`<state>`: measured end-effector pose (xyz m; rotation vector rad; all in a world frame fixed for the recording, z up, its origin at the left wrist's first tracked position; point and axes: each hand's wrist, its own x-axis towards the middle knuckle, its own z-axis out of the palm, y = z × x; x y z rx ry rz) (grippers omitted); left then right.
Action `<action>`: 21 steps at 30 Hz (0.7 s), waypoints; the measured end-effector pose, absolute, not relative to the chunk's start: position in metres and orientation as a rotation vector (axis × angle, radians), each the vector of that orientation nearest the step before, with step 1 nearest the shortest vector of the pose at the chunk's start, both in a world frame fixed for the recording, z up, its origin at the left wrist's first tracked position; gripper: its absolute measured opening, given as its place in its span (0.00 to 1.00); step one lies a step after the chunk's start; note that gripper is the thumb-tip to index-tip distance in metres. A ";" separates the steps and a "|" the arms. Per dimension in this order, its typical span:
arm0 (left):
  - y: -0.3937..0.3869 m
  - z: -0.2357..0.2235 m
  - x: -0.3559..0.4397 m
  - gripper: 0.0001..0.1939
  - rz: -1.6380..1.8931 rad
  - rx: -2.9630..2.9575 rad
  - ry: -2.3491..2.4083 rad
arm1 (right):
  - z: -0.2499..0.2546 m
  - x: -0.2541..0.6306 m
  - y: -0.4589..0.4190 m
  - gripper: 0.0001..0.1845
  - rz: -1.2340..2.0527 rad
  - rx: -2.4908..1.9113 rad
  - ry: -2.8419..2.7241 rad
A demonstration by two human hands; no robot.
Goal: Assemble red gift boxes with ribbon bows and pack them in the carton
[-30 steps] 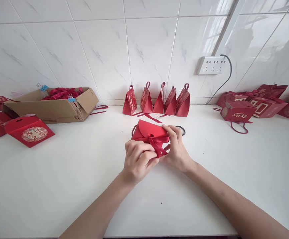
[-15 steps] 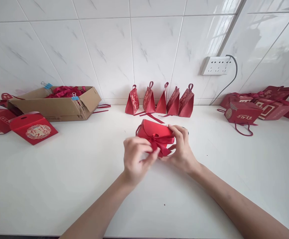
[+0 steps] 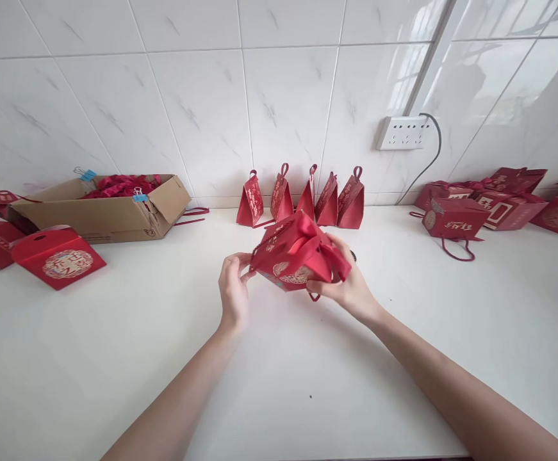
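Note:
Between my hands a red gift box (image 3: 283, 256) is held tilted above the white table, its patterned side facing me. A red ribbon bow (image 3: 314, 246) is tied on it, and twisted cord handles hang at its sides. My right hand (image 3: 348, 285) grips the box's right end, thumb on the front face. At the left corner, my left hand (image 3: 234, 285) pinches the box's edge by the cord. Its fingertips are partly hidden behind the box.
Several small red triangular boxes (image 3: 350, 205) stand along the tiled wall. A cardboard box (image 3: 106, 218) of red ribbons is at the left, with a red box (image 3: 62, 256) before it. More red gift boxes (image 3: 456, 218) lie at the right, below a white power socket (image 3: 403, 132).
My left hand has let go of the bow and moved left to the box's edge. The box has been lifted and tilted, and its patterned side now shows.

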<state>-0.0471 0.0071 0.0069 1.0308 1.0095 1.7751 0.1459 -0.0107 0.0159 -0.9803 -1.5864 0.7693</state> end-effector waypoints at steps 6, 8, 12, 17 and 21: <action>0.009 0.005 -0.048 0.13 1.729 1.064 1.089 | 0.016 0.149 -0.007 0.27 1.938 -0.439 -0.909; 0.008 0.005 -0.047 0.13 1.697 1.078 1.111 | 0.014 0.149 -0.007 0.26 2.067 -0.286 -0.821; 0.005 0.006 -0.045 0.13 1.644 1.150 1.140 | 0.012 0.148 -0.008 0.26 2.199 -0.121 -0.697; 0.004 0.008 -0.043 0.13 1.603 1.202 1.155 | 0.013 0.147 -0.010 0.34 2.226 -0.184 -0.680; 0.002 0.009 -0.043 0.12 1.579 1.262 1.127 | 0.014 0.147 -0.011 0.37 2.207 -0.270 -0.711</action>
